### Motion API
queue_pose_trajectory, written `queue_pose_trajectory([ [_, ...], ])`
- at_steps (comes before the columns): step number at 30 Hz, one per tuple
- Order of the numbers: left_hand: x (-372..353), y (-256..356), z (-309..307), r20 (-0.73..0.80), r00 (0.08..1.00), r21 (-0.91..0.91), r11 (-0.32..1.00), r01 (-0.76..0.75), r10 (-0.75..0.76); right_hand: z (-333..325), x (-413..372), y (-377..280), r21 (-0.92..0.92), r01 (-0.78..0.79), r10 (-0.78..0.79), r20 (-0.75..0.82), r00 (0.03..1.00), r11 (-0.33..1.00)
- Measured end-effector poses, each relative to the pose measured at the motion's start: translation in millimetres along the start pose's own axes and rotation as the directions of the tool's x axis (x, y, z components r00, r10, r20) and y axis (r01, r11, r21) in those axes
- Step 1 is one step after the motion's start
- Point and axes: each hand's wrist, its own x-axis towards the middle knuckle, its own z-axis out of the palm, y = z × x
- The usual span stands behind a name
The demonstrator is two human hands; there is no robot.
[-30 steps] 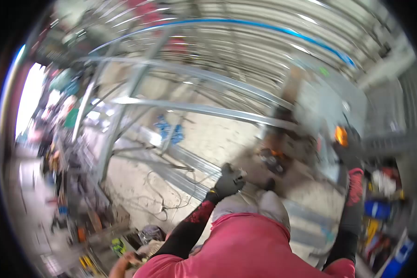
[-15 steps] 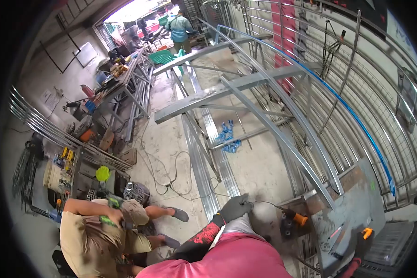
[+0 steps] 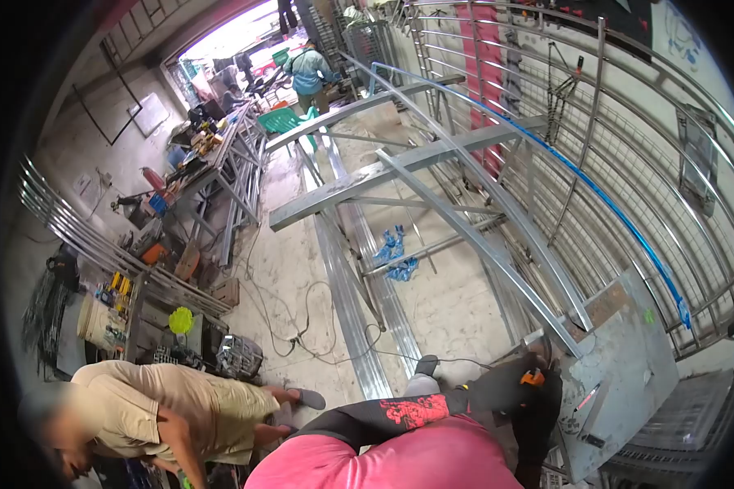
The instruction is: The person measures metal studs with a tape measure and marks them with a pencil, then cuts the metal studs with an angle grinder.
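My left hand (image 3: 497,389), in a dark glove, reaches across to the right at the near edge of the metal-topped table. Its fingers blur into the dark shapes around it. Beside it shows the orange part of a dark tool (image 3: 532,377), whose kind I cannot make out. My right arm (image 3: 538,440), in a black sleeve, comes up to the same spot. The right hand merges with the tool and the left glove, so its fingers are hidden. A cable (image 3: 457,360) runs along the floor towards the hands.
A co-worker in beige (image 3: 163,399) bends low at the left. Ahead stands a grey steel frame (image 3: 408,167); shiny metal railings (image 3: 628,163) line the right. A red marker-like stick (image 3: 587,398) lies on the metal tabletop (image 3: 628,359). Another person (image 3: 308,73) stands far back.
My left hand has moved right, from near my knee to the orange-and-dark tool. My right arm has come inward from the far right. The co-worker has bent lower, and the view has shifted slightly.
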Motion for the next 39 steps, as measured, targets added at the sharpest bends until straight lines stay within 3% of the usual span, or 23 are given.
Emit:
queue_pose_trajectory([
  [2,-6,-1,6,-0.069,0.995,0.123,0.99,0.075,-0.067,-18,-7,6,0.027,-0.052,0.047,0.174,0.984,0.998],
  [4,-3,-12,6,-0.159,0.981,0.234,0.961,0.149,-0.113,-32,-7,-2,-0.103,0.013,-0.003,0.088,0.996,0.995],
  [6,4,-46,3,-0.003,0.992,0.302,0.946,-0.117,0.124,-33,-11,1,-0.233,0.07,-0.064,0.035,0.997,0.97],
  [9,0,-22,7,0.141,0.99,0.049,0.999,0.009,-0.016,-20,-16,24,0.0,0.054,-0.053,0.17,0.984,0.999],
  [16,-3,-9,5,0.157,0.987,0.026,0.999,-0.028,0.024,-19,-10,34,0.191,0.016,-0.07,0.281,0.957,0.982],
  [18,-6,0,2,-0.083,0.997,0.189,0.982,0.024,-0.008,-27,-10,28,0.18,0.01,-0.063,0.289,0.955,0.984],
  [20,-2,-13,-11,-0.121,0.989,0.222,0.973,-0.062,0.091,-36,-10,27,0.154,-0.276,0.198,0.392,0.898,0.949],
  [21,-1,-16,-20,-0.152,0.97,0.263,0.954,-0.146,0.191,-46,-11,26,0.155,-0.279,0.2,0.392,0.898,0.948],
  [22,-4,-7,-40,-0.14,0.99,0.082,0.997,-0.009,0.02,-60,-13,28,0.147,-0.356,0.266,0.425,0.865,0.923],
  [23,5,-39,-65,-0.198,0.969,0.045,0.989,-0.143,0.149,-68,-16,35,0.136,-0.432,0.33,0.459,0.825,0.892],
  [26,-20,2,-178,-0.482,0.87,0.115,0.992,-0.056,0.105,-87,-48,101,0.114,-0.337,0.233,0.518,0.823,0.935],
  [27,-35,15,-222,-0.581,0.802,0.195,0.98,-0.031,0.141,-100,-55,104,0.118,-0.325,0.209,0.555,0.805,0.938],
  [28,-46,17,-262,-0.65,0.679,0.399,0.914,-0.077,0.341,-110,-64,100,-0.02,-0.118,0.111,0.511,0.852,0.993],
  [29,-53,18,-292,-0.737,0.572,0.395,0.916,-0.067,0.36,-114,-78,111,-0.028,-0.123,0.12,0.512,0.85,0.992],
  [30,-59,22,-320,-0.81,0.454,0.388,0.92,-0.059,0.371,-118,-87,127,0.164,-0.441,0.257,0.616,0.745,0.883],
  [31,-60,19,-337,-0.895,0.377,0.188,0.969,-0.163,0.237,-119,-94,144,0.296,-0.71,0.325,0.733,0.598,0.639],
  [33,-36,-12,-355,-0.886,0.402,0.179,0.97,-0.166,0.232,-106,-86,131,0.365,-0.752,0.33,0.732,0.596,0.55],
  [34,-24,-34,-358,-0.878,0.424,0.167,0.973,-0.158,0.22,-91,-75,129,0.311,-0.561,0.235,0.677,0.697,0.767],
  [35,-11,-15,-312,-0.84,0.541,-0.088,0.972,-0.22,0.046,-76,-66,129,0.224,-0.325,0.113,0.639,0.761,0.919],
  [36,2,-32,-280,-0.798,0.587,0.029,0.982,-0.189,0.137,-58,-60,129,0.136,-0.001,-0.068,0.502,0.862,0.991],
  [37,29,-91,-255,-0.758,0.623,0.075,0.974,-0.212,0.194,-46,-34,125,0.054,0.248,-0.23,0.596,0.769,0.967],
  [38,46,-105,-211,-0.637,0.764,-0.114,0.967,-0.227,0.104,-31,-20,113,0.062,0.219,-0.22,0.506,0.834,0.974],
  [39,56,-88,-169,-0.506,0.858,-0.33,0.94,-0.091,-0.094,-17,-5,107,0.05,0.227,-0.22,0.514,0.829,0.973],
])
